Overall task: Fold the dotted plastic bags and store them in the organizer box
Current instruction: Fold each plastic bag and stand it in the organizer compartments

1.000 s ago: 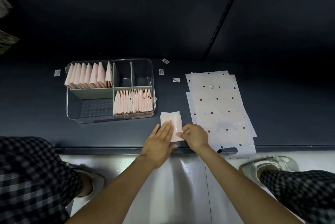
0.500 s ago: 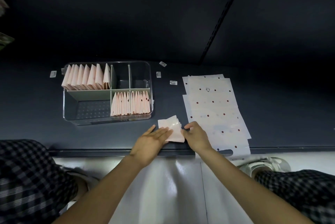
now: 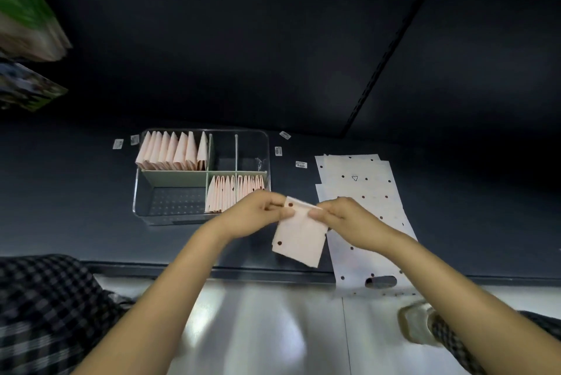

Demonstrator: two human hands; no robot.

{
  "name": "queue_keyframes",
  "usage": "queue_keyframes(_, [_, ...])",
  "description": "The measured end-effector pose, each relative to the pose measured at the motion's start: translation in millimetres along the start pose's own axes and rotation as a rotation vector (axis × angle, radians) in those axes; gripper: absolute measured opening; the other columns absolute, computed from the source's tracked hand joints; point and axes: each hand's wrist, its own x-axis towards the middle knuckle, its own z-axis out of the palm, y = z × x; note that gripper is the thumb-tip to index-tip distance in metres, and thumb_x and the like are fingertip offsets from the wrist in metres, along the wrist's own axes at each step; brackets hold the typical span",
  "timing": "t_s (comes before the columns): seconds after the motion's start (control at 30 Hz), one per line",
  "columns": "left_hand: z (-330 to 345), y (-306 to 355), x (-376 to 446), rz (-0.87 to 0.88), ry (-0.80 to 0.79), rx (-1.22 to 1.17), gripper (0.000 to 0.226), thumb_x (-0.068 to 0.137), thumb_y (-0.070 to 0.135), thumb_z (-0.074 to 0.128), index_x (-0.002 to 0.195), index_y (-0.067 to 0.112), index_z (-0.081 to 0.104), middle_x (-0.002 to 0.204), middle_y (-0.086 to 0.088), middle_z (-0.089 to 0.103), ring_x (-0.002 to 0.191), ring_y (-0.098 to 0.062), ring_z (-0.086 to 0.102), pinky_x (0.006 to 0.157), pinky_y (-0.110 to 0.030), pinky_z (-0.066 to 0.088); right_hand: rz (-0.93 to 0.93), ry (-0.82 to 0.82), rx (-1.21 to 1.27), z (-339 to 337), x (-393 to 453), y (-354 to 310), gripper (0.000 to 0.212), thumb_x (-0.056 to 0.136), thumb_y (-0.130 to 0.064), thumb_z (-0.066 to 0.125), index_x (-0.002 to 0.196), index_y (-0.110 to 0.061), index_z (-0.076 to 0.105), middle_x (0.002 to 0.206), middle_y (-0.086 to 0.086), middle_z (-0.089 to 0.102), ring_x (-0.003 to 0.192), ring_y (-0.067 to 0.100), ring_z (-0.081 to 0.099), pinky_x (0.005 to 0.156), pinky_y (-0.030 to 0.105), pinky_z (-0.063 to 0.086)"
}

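Note:
A folded dotted plastic bag (image 3: 300, 238) hangs in the air above the dark shelf. My left hand (image 3: 258, 213) pinches its top left corner and my right hand (image 3: 343, 218) pinches its top right edge. To the left stands the clear organizer box (image 3: 267, 143) with green dividers. Folded pink bags fill its back left compartment (image 3: 173, 153) and its front right compartment (image 3: 233, 195). A stack of flat dotted bags (image 3: 364, 201) lies on the shelf to the right, partly behind my right hand.
Small white labels (image 3: 301, 164) lie scattered on the shelf (image 3: 60, 192) around the box. The shelf's front edge runs below my hands. My checked trouser legs and a shoe (image 3: 416, 326) are on the pale floor. Blurred packages (image 3: 27, 25) hang at top left.
The folded bag lay flat on the shelf under my left palm; both hands have now lifted it and hold it up by its top edge.

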Motion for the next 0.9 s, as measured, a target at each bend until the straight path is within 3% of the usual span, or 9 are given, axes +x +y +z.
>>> queue_keyframes(0.1, [-6, -4, -5, -0.053, 0.024, -0.082, 0.013, 0.091, 0.009, 0.059, 0.083, 0.011, 0.068, 0.071, 0.006, 0.065, 0.066, -0.006, 0.057, 0.064, -0.021, 0.045, 0.037, 0.032, 0.255, -6, 5, -12, 0.039, 0.099, -0.024, 0.045, 0.082, 0.008, 0.063, 0.078, 0.006, 0.064, 0.067, 0.006, 0.06, 0.066, 0.016, 0.052])
queue_keyframes(0.17, [-8, -7, -7, -0.074, 0.041, -0.132, 0.021, 0.094, 0.009, 0.054, 0.075, 0.012, 0.064, 0.063, 0.008, 0.058, 0.061, -0.005, 0.051, 0.06, -0.021, 0.042, 0.044, 0.027, 0.254, -10, 11, -17, 0.036, 0.098, -0.024, 0.046, 0.083, 0.005, 0.063, 0.075, 0.002, 0.064, 0.066, 0.007, 0.059, 0.066, 0.019, 0.052])
queue_keyframes(0.3, [-19, -9, -6, -0.085, 0.075, -0.137, 0.015, 0.096, 0.007, 0.051, 0.092, -0.001, 0.063, 0.081, -0.008, 0.061, 0.077, -0.017, 0.058, 0.077, -0.035, 0.052, 0.013, -0.004, 0.119, -15, 29, -31, 0.011, 0.089, -0.021, 0.063, 0.092, -0.01, 0.064, 0.08, 0.003, 0.068, 0.072, 0.009, 0.061, 0.065, 0.021, 0.047])
queue_keyframes(0.43, [-48, -9, -5, -0.035, 0.172, -0.042, 0.014, 0.094, 0.009, 0.054, 0.095, -0.001, 0.063, 0.082, -0.006, 0.061, 0.078, -0.016, 0.057, 0.077, -0.038, 0.05, 0.053, -0.058, 0.009, -12, 59, -54, 0.016, 0.083, -0.017, 0.068, 0.095, -0.005, 0.067, 0.088, 0.009, 0.069, 0.075, 0.013, 0.064, 0.064, 0.024, 0.053])
queue_keyframes(0.53, [-83, -18, -6, -0.017, 0.438, 0.218, 0.007, 0.091, 0.021, 0.061, 0.093, 0.016, 0.066, 0.091, 0.002, 0.067, 0.088, -0.014, 0.06, 0.085, -0.042, 0.049, 0.092, -0.015, 0.098, -9, 89, -74, 0.007, 0.084, -0.012, 0.066, 0.089, -0.007, 0.067, 0.087, 0.009, 0.068, 0.072, 0.015, 0.065, 0.059, 0.022, 0.056])
queue_keyframes(0.6, [-103, -29, -7, -0.107, 0.646, 0.667, 0.022, 0.093, 0.037, 0.054, 0.11, 0.025, 0.063, 0.115, 0.004, 0.061, 0.11, -0.017, 0.051, 0.092, -0.039, 0.043, 0.13, 0.091, 0.176, -8, 112, -85, 0.005, 0.086, -0.009, 0.064, 0.091, -0.009, 0.065, 0.091, 0.009, 0.068, 0.071, 0.014, 0.065, 0.057, 0.021, 0.056])
queue_keyframes(0.67, [-113, -41, -7, -0.186, 0.669, 0.997, 0.035, 0.095, 0.046, 0.044, 0.124, 0.031, 0.055, 0.134, 0.003, 0.045, 0.123, -0.021, 0.035, 0.097, -0.039, 0.033, 0.174, 0.194, 0.274, -3, 135, -93, 0.011, 0.087, -0.009, 0.062, 0.099, -0.01, 0.063, 0.1, 0.009, 0.067, 0.077, 0.015, 0.066, 0.057, 0.021, 0.057])
queue_keyframes(0.77, [-117, -61, -8, -0.234, 0.633, 1.164, 0.038, 0.095, 0.049, 0.038, 0.123, 0.03, 0.055, 0.138, 0.0, 0.036, 0.125, -0.023, 0.031, 0.098, -0.039, 0.027, 0.22, 0.261, 0.361, 15, 167, -103, 0.022, 0.089, -0.009, 0.061, 0.111, -0.008, 0.061, 0.11, 0.012, 0.066, 0.089, 0.02, 0.067, 0.06, 0.022, 0.057])
queue_keyframes(0.9, [-128, -77, -17, -0.24, 0.845, 1.074, 0.032, 0.096, 0.039, 0.04, 0.108, 0.023, 0.065, 0.123, -0.001, 0.049, 0.112, -0.024, 0.04, 0.091, -0.039, 0.03, 0.242, 0.274, 0.334, 46, 201, -111, 0.025, 0.089, -0.009, 0.06, 0.114, -0.007, 0.061, 0.113, 0.013, 0.066, 0.087, 0.02, 0.066, 0.07, 0.032, 0.059])
